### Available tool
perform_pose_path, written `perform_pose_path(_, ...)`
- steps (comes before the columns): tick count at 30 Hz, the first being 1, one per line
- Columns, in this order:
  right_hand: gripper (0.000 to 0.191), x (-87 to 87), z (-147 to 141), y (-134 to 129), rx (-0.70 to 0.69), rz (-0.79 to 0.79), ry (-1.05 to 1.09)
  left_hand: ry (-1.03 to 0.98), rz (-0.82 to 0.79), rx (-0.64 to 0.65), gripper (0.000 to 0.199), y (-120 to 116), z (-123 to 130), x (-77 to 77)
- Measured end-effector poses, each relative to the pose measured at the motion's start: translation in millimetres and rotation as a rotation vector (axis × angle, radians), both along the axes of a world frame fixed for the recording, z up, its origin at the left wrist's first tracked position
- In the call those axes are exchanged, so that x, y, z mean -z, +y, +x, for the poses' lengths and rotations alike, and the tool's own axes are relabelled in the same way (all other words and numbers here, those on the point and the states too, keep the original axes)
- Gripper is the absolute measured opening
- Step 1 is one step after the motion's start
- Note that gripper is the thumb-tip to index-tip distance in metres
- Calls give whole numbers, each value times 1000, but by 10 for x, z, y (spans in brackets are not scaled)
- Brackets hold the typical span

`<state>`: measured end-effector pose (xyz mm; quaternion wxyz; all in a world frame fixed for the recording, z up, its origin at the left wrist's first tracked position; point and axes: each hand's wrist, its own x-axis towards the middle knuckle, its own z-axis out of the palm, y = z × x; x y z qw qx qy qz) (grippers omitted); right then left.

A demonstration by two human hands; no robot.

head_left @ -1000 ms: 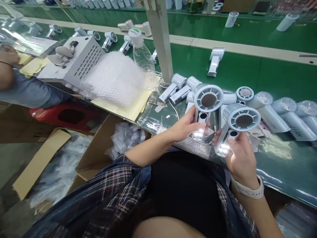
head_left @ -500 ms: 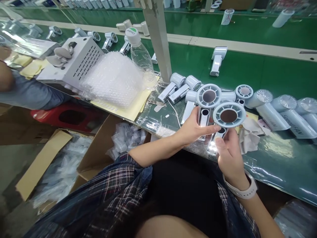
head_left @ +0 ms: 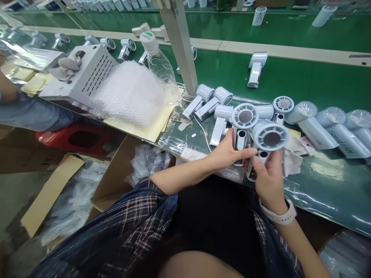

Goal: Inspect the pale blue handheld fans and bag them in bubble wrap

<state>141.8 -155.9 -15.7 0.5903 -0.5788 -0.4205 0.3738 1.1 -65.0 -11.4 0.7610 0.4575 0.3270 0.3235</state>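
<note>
My right hand (head_left: pixel 269 177) is closed around the handle of a pale blue handheld fan (head_left: pixel 271 137), whose round spoked head faces up toward me. A second handheld fan (head_left: pixel 245 116) with a shiny handle is just to its left. My left hand (head_left: pixel 228 152) is wrapped about that second fan's handle, its thumb laid across the front and reaching to the first fan. The fingers behind both handles are partly hidden. Left of my hands, another fan (head_left: pixel 218 129) lies on the green bench (head_left: pixel 319 193). A crumpled grey cloth (head_left: pixel 294 156) is at the right.
Several plastic-wrapped fans (head_left: pixel 319 133) line the right side. A metal post (head_left: pixel 181 50) rises beyond a clear bottle (head_left: pixel 160 67) and bubble wrap (head_left: pixel 130 92). Below the bench edge stands a cardboard box (head_left: pixel 111 173) of wrapped pieces. Another person's arm (head_left: pixel 26 102) is at far left.
The right-hand fan has tilted slightly, showing more of its barrel, and shifted a little relative to the other. Both hands keep their hold. The view has shifted slightly; a fan head now shows beside the post.
</note>
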Motion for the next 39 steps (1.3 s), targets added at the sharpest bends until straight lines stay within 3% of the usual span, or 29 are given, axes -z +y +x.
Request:
perform_pose_path(2, 40, -44, 105, 38, -60, 15, 234, -58, -112, 114, 71, 26, -75, -88)
perform_pose_path(4, 49, -98, 197, 63, -109, 17, 376, -82, -106, 152, 63, 45, -159, -196)
perform_pose_path(6, 54, -136, 246, 75, -81, 25, 415, -72, -33, 172, 64, 54, -235, -306)
perform_pose_path(11, 35, -127, 235, 36, 17, 42, 408, -48, 26, 242, 69, 81, -357, -481)
perform_pose_path(17, 23, -146, 294, -79, -39, 42, 339, -178, 41, 322, 73, 144, -375, -392)
perform_pose_path(21, 31, -243, 273, -50, -146, -26, 443, -234, -54, 383, 68, 130, -271, -348)
perform_pose_path(24, 34, -292, 226, -3, -167, -57, 527, -216, -77, 293, 61, 116, -218, -351)
perform_pose_path(28, 43, -316, 182, 20, -145, -87, 599, -206, -76, 231, 60, 132, -243, -337)
perform_pose_path(34, 36, -345, 200, 15, -40, -35, 648, -259, -25, 248, 50, 182, -304, -278)
perform_pose_path(39, 34, -323, 260, -5, 57, 49, 577, -227, 14, 271, 57, 214, -325, -268)
